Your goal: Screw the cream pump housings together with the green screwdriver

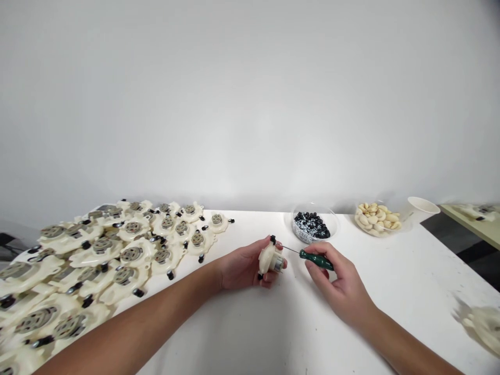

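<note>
Near the middle of the white table, my left hand (245, 265) is closed around a cream plastic motor housing (267, 259) with a grey motor and small black pieces at its top and bottom. My right hand (339, 278) grips a screwdriver by its dark green handle (317, 259). The thin shaft points left, and its tip is close to the black piece at the top of the housing; whether they touch is too small to tell.
Many similar motor housings (133, 253) are piled on the table (234, 333) at left. Behind my hands stand a clear bowl of black parts (311, 225), a bowl of cream pieces (377, 219) and a white cup (421, 209). Another cream part (484, 325) lies at far right.
</note>
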